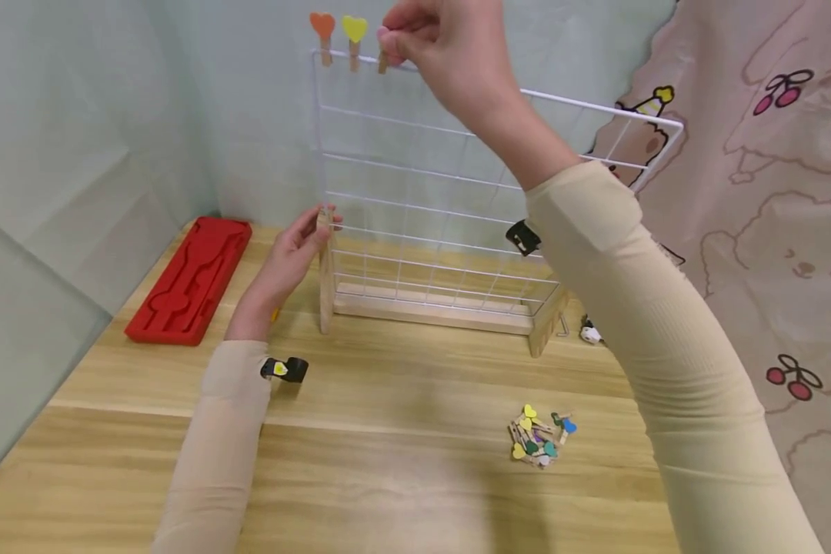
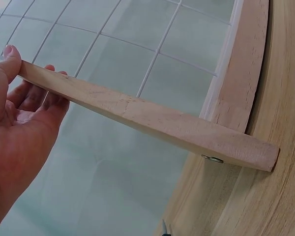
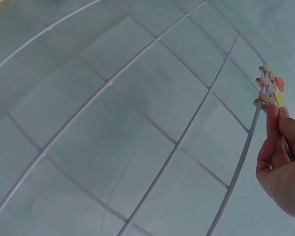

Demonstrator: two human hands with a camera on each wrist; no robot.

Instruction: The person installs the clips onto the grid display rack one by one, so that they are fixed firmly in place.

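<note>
A white wire grid rack (image 1: pixel 595 108) stands upright in a wooden base. My right hand (image 1: pixel 460 58) pinches a small wooden clothespin (image 1: pixel 383 63) with a pink top at the rack's top bar. To its left along that bar sit an orange heart clothespin (image 1: pixel 322 28) and a yellow heart clothespin (image 1: pixel 355 32). In the right wrist view, thumb and fingertips of the right hand (image 3: pixel 282 162) are right beside the row of clips. My left hand (image 1: pixel 294 250) grips the upper end of the rack's left wooden post (image 2: pixel 162 118), thumb on one side and fingers on the other.
A pile of heart clothespins (image 1: pixel 535 440) lies on the wooden table (image 1: pixel 388 477) at front right. A red molded tray (image 1: pixel 190 285) is at the left. Near the rack's right foot lie a hex key (image 1: pixel 563 326) and a small black-and-white object (image 1: pixel 590 332). A cartoon curtain (image 1: pixel 769 254) hangs at right.
</note>
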